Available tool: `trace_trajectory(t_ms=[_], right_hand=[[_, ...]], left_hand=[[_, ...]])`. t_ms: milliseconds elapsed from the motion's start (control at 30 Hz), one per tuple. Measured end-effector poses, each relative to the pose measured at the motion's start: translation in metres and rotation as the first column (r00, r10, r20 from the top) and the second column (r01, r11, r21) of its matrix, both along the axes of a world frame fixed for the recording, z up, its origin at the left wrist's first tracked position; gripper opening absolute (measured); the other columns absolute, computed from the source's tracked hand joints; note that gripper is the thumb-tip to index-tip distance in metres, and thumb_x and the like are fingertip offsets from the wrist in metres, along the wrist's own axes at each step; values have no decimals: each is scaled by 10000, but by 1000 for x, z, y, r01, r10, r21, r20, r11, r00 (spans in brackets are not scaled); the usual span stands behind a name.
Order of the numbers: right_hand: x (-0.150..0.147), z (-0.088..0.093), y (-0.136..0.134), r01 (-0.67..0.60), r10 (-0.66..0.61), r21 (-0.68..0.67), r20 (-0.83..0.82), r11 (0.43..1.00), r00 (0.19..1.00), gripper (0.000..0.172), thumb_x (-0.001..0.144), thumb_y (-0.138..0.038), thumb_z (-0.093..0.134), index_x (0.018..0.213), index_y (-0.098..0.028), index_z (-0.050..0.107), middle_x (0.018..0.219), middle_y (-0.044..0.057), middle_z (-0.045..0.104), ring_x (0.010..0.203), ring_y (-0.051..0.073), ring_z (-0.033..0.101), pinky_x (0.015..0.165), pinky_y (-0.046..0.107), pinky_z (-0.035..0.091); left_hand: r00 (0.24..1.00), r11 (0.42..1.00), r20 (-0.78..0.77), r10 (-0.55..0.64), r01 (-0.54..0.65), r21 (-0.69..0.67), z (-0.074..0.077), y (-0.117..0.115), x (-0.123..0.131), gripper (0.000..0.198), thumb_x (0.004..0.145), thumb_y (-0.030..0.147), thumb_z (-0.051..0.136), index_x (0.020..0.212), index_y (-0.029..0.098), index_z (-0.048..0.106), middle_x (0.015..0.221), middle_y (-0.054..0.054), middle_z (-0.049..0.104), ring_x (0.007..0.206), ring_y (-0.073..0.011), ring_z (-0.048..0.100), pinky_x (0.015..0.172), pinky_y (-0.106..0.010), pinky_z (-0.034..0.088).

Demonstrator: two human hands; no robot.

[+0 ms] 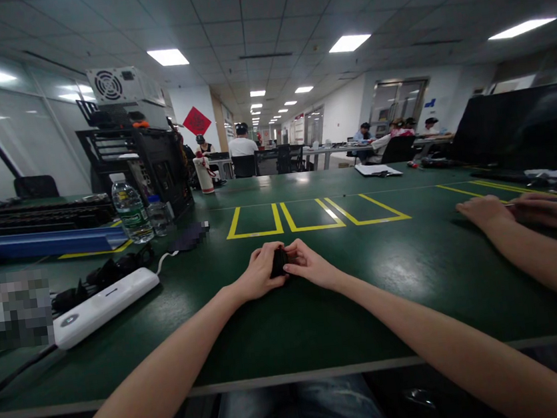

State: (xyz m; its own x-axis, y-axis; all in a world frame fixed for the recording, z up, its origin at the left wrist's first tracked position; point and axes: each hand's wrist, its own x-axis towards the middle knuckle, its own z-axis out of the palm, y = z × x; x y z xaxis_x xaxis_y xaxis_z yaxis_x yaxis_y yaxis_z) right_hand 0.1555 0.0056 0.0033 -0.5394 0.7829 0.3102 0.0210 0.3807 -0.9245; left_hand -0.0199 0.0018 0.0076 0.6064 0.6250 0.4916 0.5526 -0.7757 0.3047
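Note:
A small black object (278,263) with a rounded outline is held between my two hands, just over the green table (254,346). My left hand (261,271) is closed round its left side, thumb low and fingers over the top. From the other side my right hand (309,263) pinches it with thumb and fingertips. The fingers cover much of the object, so its exact kind does not show. Beyond my hands, yellow tape outlines (289,218) mark the tabletop.
At left lie a white power strip (108,305), a dark phone-like item (188,238), a water bottle (130,209) and an open computer case (152,163). A co-worker's hands (490,215) rest at right. A clipboard (377,170) lies at the back.

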Motion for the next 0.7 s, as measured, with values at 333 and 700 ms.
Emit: trace_trajectory(t_ms=[333, 700], right_hand=[[-3, 7, -5, 63, -63, 15, -19, 998, 998, 215, 713, -305, 552, 857, -198, 434, 882, 4, 493, 831, 141, 525, 741, 326, 447], [1, 0, 2, -6, 6, 12, -21, 1000, 1000, 323, 654, -253, 621, 900, -203, 417, 933, 8, 477, 887, 144, 518, 789, 336, 433]], left_hand=[[1000, 1000, -17, 15, -15, -14, 1, 0, 0, 590, 688, 262, 554, 1183, 216, 237, 1143, -75, 385, 1088, -222, 377, 950, -419, 234], [1000, 1000, -5, 5, -5, -7, 1, -1, -1, 568, 690, 253, 544, 1173, 211, 248, 1124, -71, 396, 1074, -217, 386, 944, -413, 242]])
